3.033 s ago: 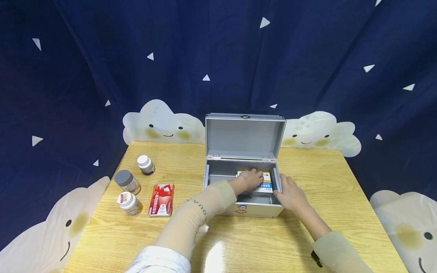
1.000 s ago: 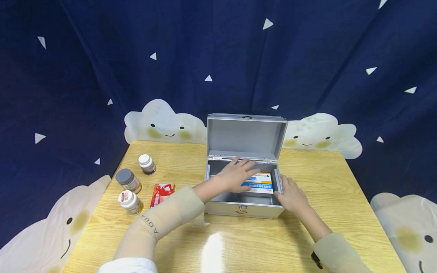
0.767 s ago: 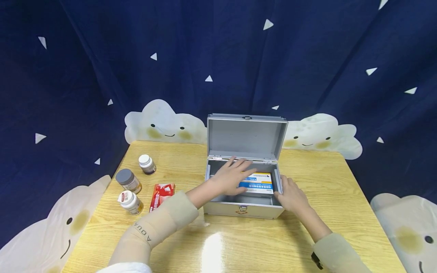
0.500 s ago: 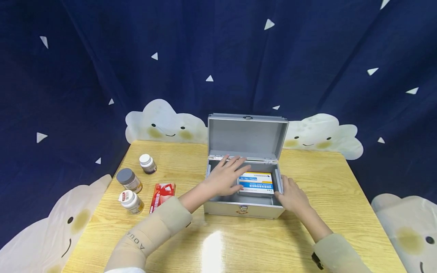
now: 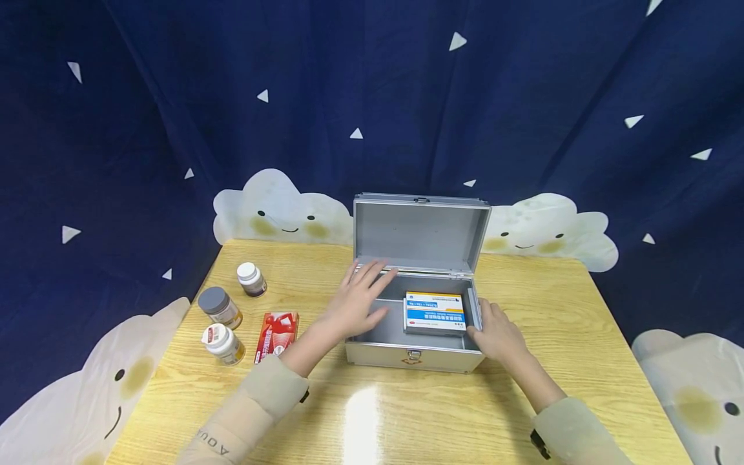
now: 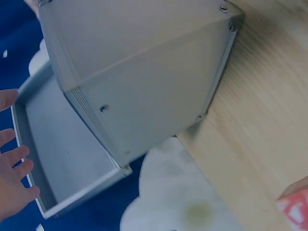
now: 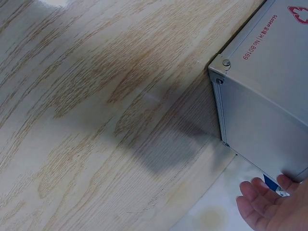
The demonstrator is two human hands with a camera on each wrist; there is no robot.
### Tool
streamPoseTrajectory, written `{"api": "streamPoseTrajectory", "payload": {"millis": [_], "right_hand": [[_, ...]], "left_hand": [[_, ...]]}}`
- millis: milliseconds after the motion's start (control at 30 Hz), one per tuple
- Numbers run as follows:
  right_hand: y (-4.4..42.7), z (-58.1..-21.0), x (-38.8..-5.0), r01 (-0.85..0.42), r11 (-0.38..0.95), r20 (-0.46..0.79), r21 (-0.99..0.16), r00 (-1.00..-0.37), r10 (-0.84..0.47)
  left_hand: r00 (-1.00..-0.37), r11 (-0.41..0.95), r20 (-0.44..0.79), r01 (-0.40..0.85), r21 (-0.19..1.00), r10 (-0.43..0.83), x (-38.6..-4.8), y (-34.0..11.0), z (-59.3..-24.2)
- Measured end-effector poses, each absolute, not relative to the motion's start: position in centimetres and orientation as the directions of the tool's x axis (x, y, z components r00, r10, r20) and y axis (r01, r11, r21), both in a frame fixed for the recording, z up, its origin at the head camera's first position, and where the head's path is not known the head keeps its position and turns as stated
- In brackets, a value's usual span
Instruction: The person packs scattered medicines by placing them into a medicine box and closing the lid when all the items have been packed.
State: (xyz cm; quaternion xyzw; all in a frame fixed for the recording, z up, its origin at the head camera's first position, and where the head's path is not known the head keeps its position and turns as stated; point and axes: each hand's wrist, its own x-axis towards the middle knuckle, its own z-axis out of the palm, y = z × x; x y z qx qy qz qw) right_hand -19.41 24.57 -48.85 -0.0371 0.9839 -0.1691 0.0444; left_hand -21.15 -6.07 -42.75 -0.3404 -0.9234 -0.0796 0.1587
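I judged that placing cartons well in the silver metal case (image 5: 380, 354) called for a steady case and an unhurried reach: the right hand (image 5: 501, 333) bracing the wall, the left hand (image 5: 354, 305) clearing the rim without a knock. The white-and-blue medicine carton (image 5: 434, 312) lay flat inside the case, toward its right end, just right of centre in the frame; I saw no reason to press it harder. I thought the left sleeve (image 5: 256, 395) the likelier trouble, since it crossed in front of a corner of the red medicine carton (image 5: 278, 332) on the table (image 5: 523, 284); a higher elbow would have been safer.

My left hand was spread wide and held nothing, above the case's left rim; I could not tell whether it touched. My right hand pinched the right wall, thumb over the rim, the other fingers loosely bent outside.
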Motion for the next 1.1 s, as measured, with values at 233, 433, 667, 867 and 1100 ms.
{"api": "streamPoseTrajectory", "payload": {"millis": [233, 433, 667, 867, 1100], "right_hand": [[24.5, -48.8, -19.4, -0.053, 0.937, -0.076, -0.345, -0.994, -0.084], [24.5, -48.8, -19.4, -0.058, 0.937, -0.071, -0.346, -0.994, -0.088], [24.6, -48.9, -19.4, -0.065, 0.938, -0.061, -0.34, -0.994, -0.091], [24.6, -49.0, -19.4, -0.079, 0.938, -0.041, -0.336, -0.994, -0.098], [24.7, -49.1, -19.4, -0.074, 0.939, -0.051, -0.336, -0.994, -0.097]], "left_hand": [[-0.769, 0.811, 0.464, 0.562, 0.162, 0.44, -20.9, -8.2, -43.6], [-0.769, 0.837, 0.528, 0.515, 0.182, 0.359, -20.6, -9.9, -44.6], [-0.831, 0.887, 0.496, 0.404, 0.224, 0.253, -20.0, -11.6, -45.9], [-0.879, 0.91, 0.449, 0.307, 0.278, 0.159, -19.2, -13.0, -47.3], [-0.924, 0.931, 0.376, 0.193, 0.309, 0.067, -18.4, -14.4, -49.1]]}}
